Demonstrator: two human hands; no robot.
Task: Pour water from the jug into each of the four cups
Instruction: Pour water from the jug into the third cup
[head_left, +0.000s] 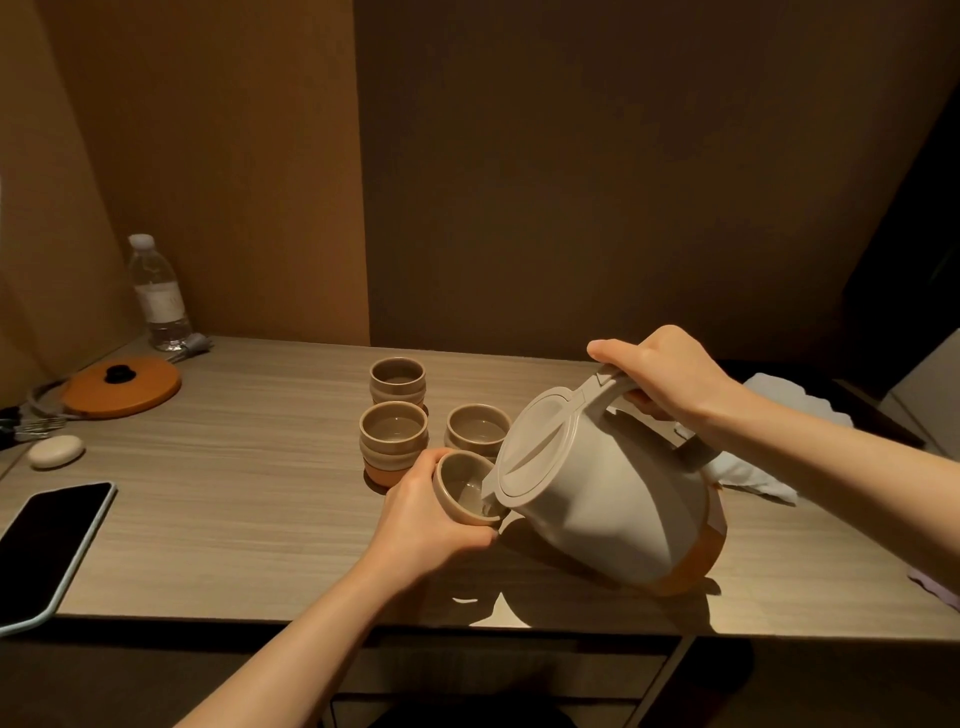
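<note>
Head view: pale wood-grain table (218, 525) against brown panel walls, dim warm light. Left hand (423, 517) wraps its fingers around a small beige ceramic cup (462, 491), tilted and lifted near the front edge. Right hand (660, 382) grips the handle of the beige plastic jug (608, 499), tipped, spout over that cup's rim. Three matching cups (393, 434) stand just behind.

The beige jug (602, 499) is tilting spout-down, touching the raised, tilted cup (465, 488). Three upright cups are standing behind that jug's spout: far (397, 381); left (393, 434); nearest (477, 430).
</note>
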